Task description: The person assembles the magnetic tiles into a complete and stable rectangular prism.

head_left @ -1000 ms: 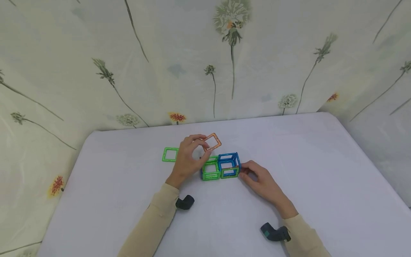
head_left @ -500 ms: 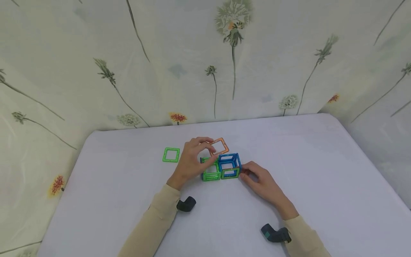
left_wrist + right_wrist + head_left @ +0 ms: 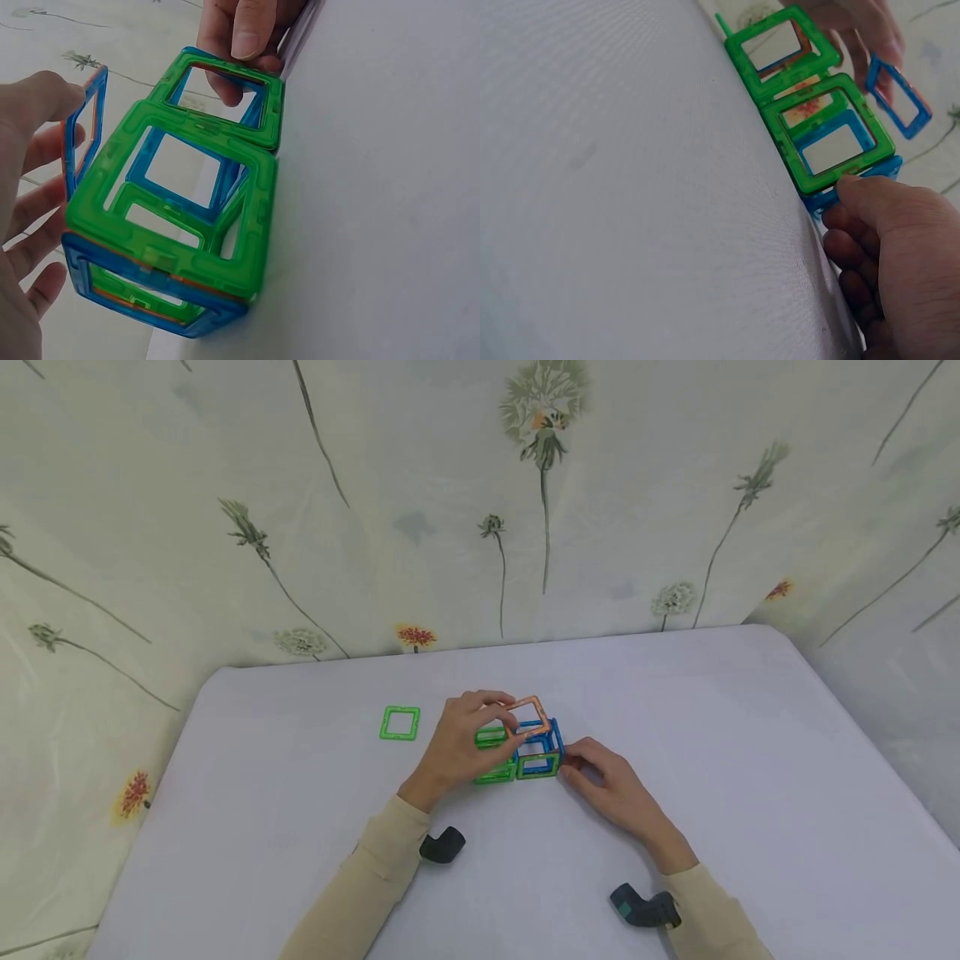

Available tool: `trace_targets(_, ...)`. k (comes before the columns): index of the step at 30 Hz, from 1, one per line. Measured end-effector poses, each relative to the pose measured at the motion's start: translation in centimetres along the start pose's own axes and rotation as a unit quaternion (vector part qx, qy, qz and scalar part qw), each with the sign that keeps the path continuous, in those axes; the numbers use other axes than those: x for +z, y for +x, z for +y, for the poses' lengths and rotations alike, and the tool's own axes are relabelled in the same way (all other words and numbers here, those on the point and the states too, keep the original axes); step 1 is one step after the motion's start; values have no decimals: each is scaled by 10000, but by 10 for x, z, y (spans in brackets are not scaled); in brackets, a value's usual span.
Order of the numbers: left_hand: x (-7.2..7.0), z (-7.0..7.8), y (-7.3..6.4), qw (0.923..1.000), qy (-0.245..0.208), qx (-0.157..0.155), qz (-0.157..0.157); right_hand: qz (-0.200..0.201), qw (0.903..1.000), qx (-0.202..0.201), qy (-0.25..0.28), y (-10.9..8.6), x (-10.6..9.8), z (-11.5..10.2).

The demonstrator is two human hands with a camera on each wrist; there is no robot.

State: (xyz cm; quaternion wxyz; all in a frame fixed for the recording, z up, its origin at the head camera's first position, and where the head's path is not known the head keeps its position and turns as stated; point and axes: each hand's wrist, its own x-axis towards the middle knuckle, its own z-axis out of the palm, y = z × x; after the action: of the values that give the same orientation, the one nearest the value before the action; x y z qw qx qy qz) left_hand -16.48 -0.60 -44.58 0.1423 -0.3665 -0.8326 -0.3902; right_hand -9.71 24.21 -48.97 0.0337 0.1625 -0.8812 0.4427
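My left hand [image 3: 461, 737] pinches a square magnetic tile [image 3: 544, 715] between thumb and fingers. The tile is orange on one face and blue on the other. It is held tilted above the right half of a block of joined magnetic tiles [image 3: 259, 176], made of two cube frames side by side in green and blue. In the left wrist view the held tile stands beside the block's upper edge. My right hand [image 3: 615, 789] grips the block's right end, its thumb on a green tile's edge in the right wrist view, its other fingers curled below.
A loose green square tile [image 3: 385, 723] lies flat on the white-covered table [image 3: 300, 793], left of the block. Patterned floral cloth [image 3: 420, 527] rises behind the table's back edge. Dark wrist cameras [image 3: 444, 847] are worn at both sleeves.
My left hand has moved right with the pinched tile, from over the green cube to over the blue one. The loose green tile has come into full view. My right hand has stayed put.
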Motion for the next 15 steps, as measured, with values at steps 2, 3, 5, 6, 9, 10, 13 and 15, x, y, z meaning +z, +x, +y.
trace_targets(2, 1, 1, 0, 10000, -12, 23, -28, -19, 10000, -31, 28, 0, 0, 2)
trace_targets(3, 1, 1, 0, 10000, -7, 37, -42, -26, 10000, -49, 43, 0, 0, 3)
trace_targets(5, 2, 1, 0, 10000, 0, 62, -74, -24, 9999, -86, 71, 0, 0, 3)
trace_targets(6, 2, 2, 0, 9999, 8, 83, -88, -24, 9999, -108, 67, 0, 0, 3)
trace_targets(9, 2, 3, 1, 9998, 78, 144, -148, -25, 9999, -131, 43, 0, -1, 2)
trace_targets(10, 3, 4, 1, 9997, 78, 153, -174, -27, 9999, -125, 39, 0, -1, 2)
trace_targets(13, 3, 6, 1, 9995, 99, 165, -254, -43, 9999, -93, 28, 1, -1, 2)
trace_targets(15, 3, 8, 1, 9994, 104, 173, -284, -47, 10000, -70, 15, 0, -1, 1)
